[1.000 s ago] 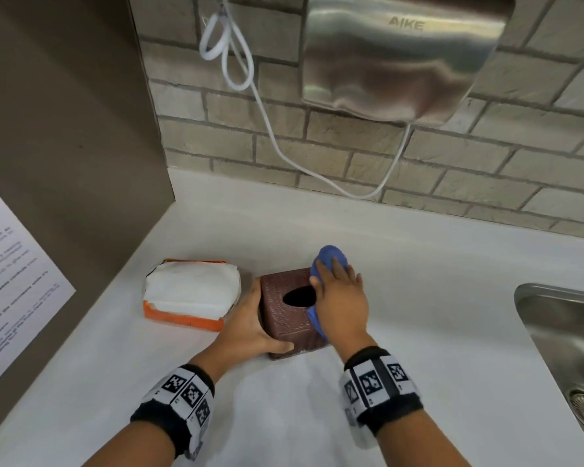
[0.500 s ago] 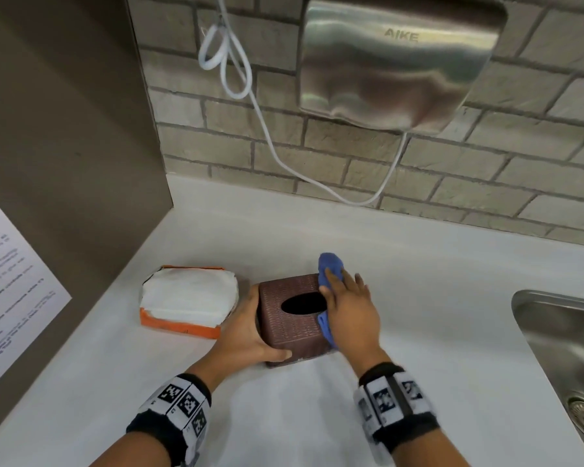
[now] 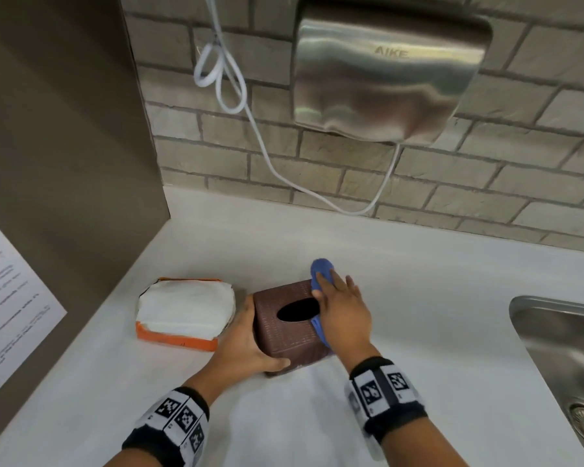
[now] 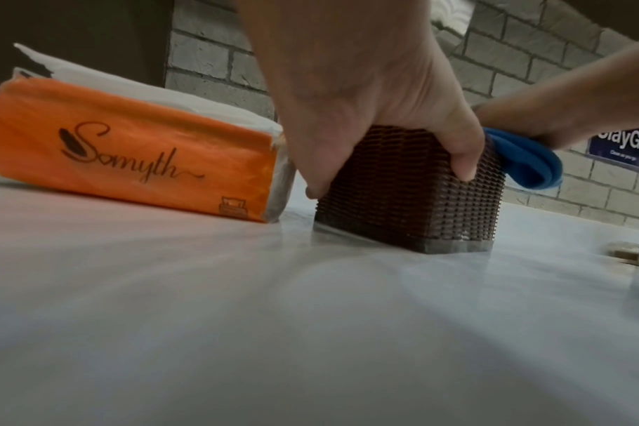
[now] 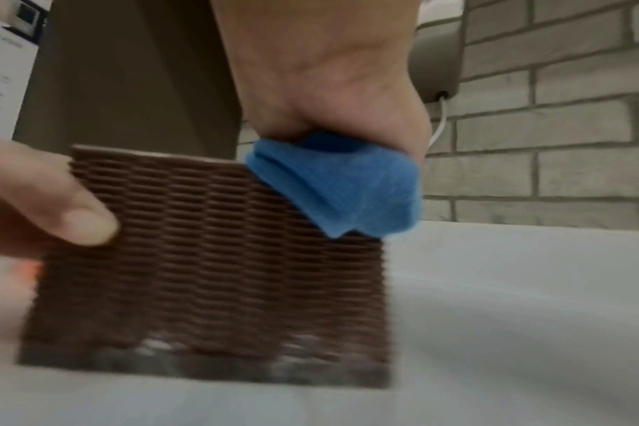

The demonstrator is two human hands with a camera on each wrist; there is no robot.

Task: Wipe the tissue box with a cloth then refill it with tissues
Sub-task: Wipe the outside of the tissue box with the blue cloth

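A brown woven tissue box (image 3: pixel 284 338) with a dark oval slot on top stands on the white counter (image 3: pixel 435 298). My left hand (image 3: pixel 246 342) grips its left side, thumb across the near face, as the left wrist view shows on the box (image 4: pixel 402 199). My right hand (image 3: pixel 343 315) lies flat with straight fingers on a folded blue cloth (image 3: pixel 319 269), pressing it onto the box's top right edge. The cloth (image 5: pixel 340 184) droops over the box's corner (image 5: pixel 208 259). An opened orange pack of white tissues (image 3: pixel 182 308) lies just left of the box.
A steel sink (image 3: pixel 560 335) is set into the counter at the right. A steel hand dryer (image 3: pixel 385 69) and its white cable (image 3: pixel 250 119) hang on the brick wall behind. A brown side panel (image 3: pixel 58 129) with a paper notice (image 3: pixel 11 298) closes off the left.
My right hand has slid the blue cloth rightward across the box top, from beside the slot to the right edge. The left hand keeps its grip on the box.
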